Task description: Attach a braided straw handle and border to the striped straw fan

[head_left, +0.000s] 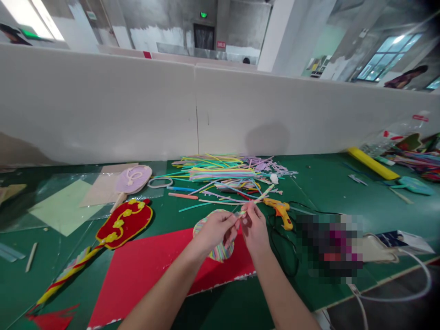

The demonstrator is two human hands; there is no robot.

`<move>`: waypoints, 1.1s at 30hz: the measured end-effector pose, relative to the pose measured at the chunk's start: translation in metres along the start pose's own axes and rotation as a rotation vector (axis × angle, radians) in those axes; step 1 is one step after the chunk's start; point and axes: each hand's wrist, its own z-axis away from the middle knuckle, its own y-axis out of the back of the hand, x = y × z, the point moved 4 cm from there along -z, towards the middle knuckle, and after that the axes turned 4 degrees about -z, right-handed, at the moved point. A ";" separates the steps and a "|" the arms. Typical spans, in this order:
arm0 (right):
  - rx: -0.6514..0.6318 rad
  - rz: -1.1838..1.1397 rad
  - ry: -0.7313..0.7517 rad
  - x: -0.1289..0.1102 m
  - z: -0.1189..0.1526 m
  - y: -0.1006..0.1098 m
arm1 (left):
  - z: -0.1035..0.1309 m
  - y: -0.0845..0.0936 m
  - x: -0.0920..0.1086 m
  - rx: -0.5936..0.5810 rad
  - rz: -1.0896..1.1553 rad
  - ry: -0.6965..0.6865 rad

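My left hand (pixel 220 230) and my right hand (pixel 253 225) meet above a red sheet (pixel 147 270), fingers pinched together on a thin bundle of pale pipe cleaners (pixel 265 194) that points up and to the right. Under my left hand, partly hidden by it, lies a round striped pastel disc (pixel 222 253). Just beyond my hands is a spread pile of pastel pipe cleaners (pixel 223 173). A yellow glue gun (pixel 281 213) rests right of my right hand.
A red fan-shaped piece with yellow flowers (pixel 125 223) and a lilac round fan (pixel 133 179) lie left. Rightward are a pixelated area, a cream-coloured frame (pixel 376 250), a yellow bar (pixel 373 163) and a plastic bottle (pixel 381 142). A white partition (pixel 137 105) stands behind the green table (pixel 319 178).
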 end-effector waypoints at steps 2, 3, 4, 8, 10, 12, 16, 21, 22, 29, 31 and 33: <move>-0.021 -0.012 0.029 0.000 0.001 -0.001 | 0.000 0.001 -0.002 -0.045 0.064 0.012; -0.028 -0.012 0.046 -0.001 0.001 -0.002 | 0.001 0.002 -0.002 -0.058 0.097 0.018; -0.033 -0.009 0.059 -0.001 0.000 -0.002 | 0.001 0.003 -0.002 -0.071 0.125 0.021; 0.020 0.047 0.078 -0.003 -0.001 0.000 | 0.003 0.007 0.004 0.011 -0.042 -0.060; 0.079 0.098 0.069 -0.002 -0.002 0.001 | 0.005 0.012 0.008 0.193 -0.398 -0.118; 0.143 0.142 0.058 -0.001 -0.002 0.003 | 0.005 0.012 0.010 0.330 -0.761 -0.149; 0.235 0.193 0.061 0.003 -0.005 0.009 | 0.003 0.006 0.007 0.346 -1.134 -0.208; 0.240 0.238 0.093 0.001 -0.006 0.011 | 0.003 0.001 0.010 0.260 -1.316 -0.291; 0.227 0.234 0.086 0.001 -0.005 0.010 | 0.003 0.001 0.011 0.247 -1.323 -0.291; 0.164 0.245 0.088 0.000 0.002 0.005 | 0.002 -0.001 0.011 0.201 -1.250 -0.249; 0.128 0.242 0.104 -0.001 0.001 0.004 | 0.001 0.000 0.008 0.221 -1.122 -0.201; 0.073 0.218 0.084 -0.002 0.000 0.004 | 0.000 0.001 0.006 0.247 -0.931 -0.163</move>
